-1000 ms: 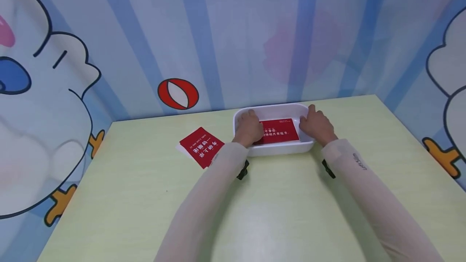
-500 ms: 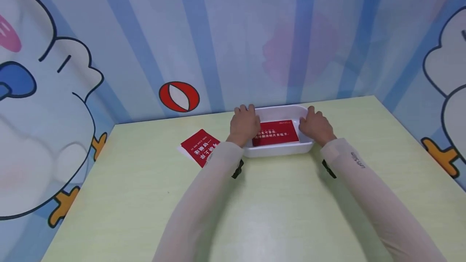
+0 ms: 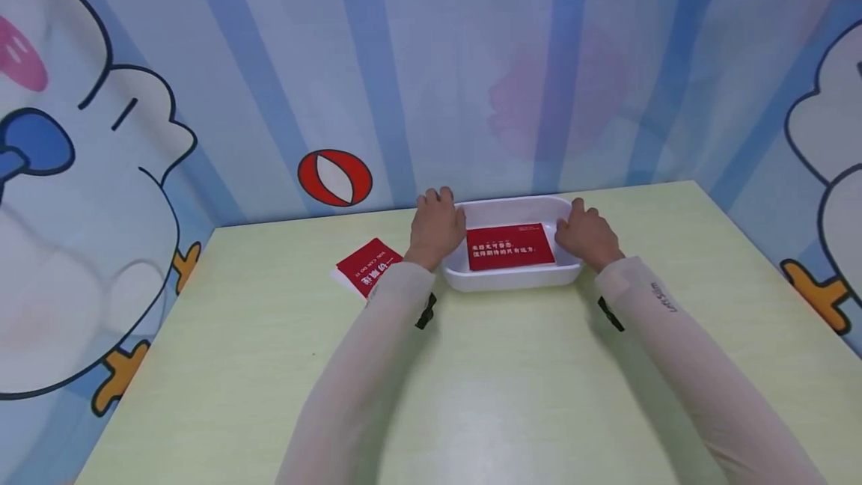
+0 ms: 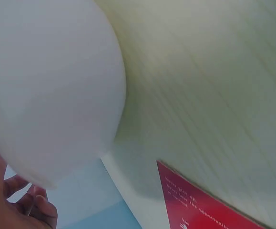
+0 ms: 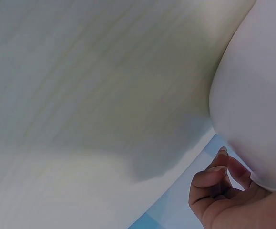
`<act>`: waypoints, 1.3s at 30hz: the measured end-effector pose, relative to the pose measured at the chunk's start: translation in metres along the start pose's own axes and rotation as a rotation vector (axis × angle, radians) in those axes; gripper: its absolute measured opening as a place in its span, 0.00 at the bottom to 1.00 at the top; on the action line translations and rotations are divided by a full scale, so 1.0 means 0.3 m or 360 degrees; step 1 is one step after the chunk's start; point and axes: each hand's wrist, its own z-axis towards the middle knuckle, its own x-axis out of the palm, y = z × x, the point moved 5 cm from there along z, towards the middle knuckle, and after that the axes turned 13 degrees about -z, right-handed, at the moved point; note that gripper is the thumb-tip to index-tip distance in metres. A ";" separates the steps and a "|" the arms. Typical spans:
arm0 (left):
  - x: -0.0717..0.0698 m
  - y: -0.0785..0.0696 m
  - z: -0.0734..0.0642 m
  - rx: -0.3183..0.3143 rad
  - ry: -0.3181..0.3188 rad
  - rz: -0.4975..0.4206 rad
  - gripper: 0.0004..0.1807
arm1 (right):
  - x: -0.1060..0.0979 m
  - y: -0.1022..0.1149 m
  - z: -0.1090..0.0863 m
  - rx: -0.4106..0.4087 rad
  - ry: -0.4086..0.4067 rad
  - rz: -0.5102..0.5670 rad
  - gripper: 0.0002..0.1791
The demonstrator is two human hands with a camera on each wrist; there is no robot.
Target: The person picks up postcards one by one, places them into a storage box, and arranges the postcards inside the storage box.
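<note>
A white tray [image 3: 515,280] stands near the far edge of the table, and a red card [image 3: 509,248] with white print lies flat inside it. At the tray's left end, my left hand [image 3: 436,229] holds the rim, with the thumb on the inner side. The right hand [image 3: 587,235] grips the opposite end. Both wrist views show curled fingers by the rim: the left hand [image 4: 28,205] beyond the tray's outer wall [image 4: 56,90], the right hand [image 5: 228,195] likewise. The left hand hides the tray's left rim in the head view.
Left of the tray, red cards [image 3: 367,263] lie overlapping a white one on the pale table [image 3: 512,380], partly behind the left sleeve [image 3: 364,373]. A blue striped backdrop [image 3: 465,81] rises just behind the table's far edge.
My left hand has moved left from over the card inside the tray to the tray's left rim, uncovering the card. The right hand keeps its hold on the right end.
</note>
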 end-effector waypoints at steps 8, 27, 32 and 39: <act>-0.028 0.041 -0.016 -0.0007 -0.0037 0.0001 0.22 | 0.010 -0.006 -0.009 -0.0006 0.0013 0.0004 0.35; -0.068 0.208 -0.040 -0.0113 -0.0062 -0.0065 0.20 | -0.002 0.006 -0.015 -0.0010 0.0001 -0.0028 0.35; -0.077 0.255 -0.051 -0.0141 -0.0051 -0.0065 0.19 | -0.004 0.009 -0.018 0.0003 0.0002 -0.0031 0.36; -0.112 0.319 -0.071 -0.0235 -0.0042 -0.0041 0.25 | -0.003 0.008 -0.007 -0.0019 -0.0006 -0.0042 0.35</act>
